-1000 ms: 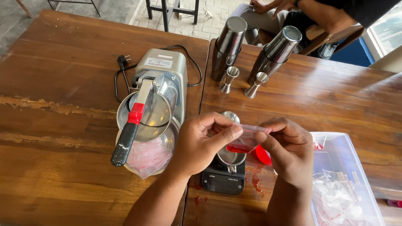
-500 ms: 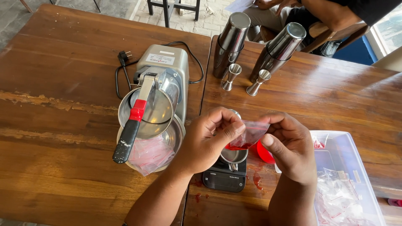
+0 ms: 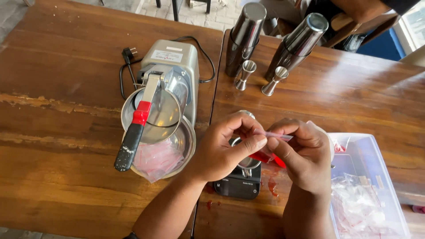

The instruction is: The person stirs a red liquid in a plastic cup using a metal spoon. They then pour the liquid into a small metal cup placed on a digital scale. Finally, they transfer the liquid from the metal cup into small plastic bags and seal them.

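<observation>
Both hands pinch the top of a small clear plastic pouch [image 3: 278,136], its lower part holding red sauce [image 3: 265,157]. My left hand [image 3: 226,148] grips the pouch's left side with thumb and forefinger. My right hand [image 3: 303,152] holds the right side. The pouch hangs above a small metal cup [image 3: 247,163] that stands on a black digital scale [image 3: 239,183]. Most of the cup is hidden behind my hands.
A grey ice-shaver machine [image 3: 168,84] with a red-and-black lever stands at the left, over a metal bowl [image 3: 186,141] holding pouches. Two metal shakers [image 3: 245,37] and two jiggers [image 3: 245,75] stand behind. A clear plastic tub [image 3: 376,155] of pouches sits at right. Red drips spot the table.
My hands have drawn closer together on the pouch's top edge, and the pouch now looks flatter and narrower between my fingers. The view has shifted slightly.
</observation>
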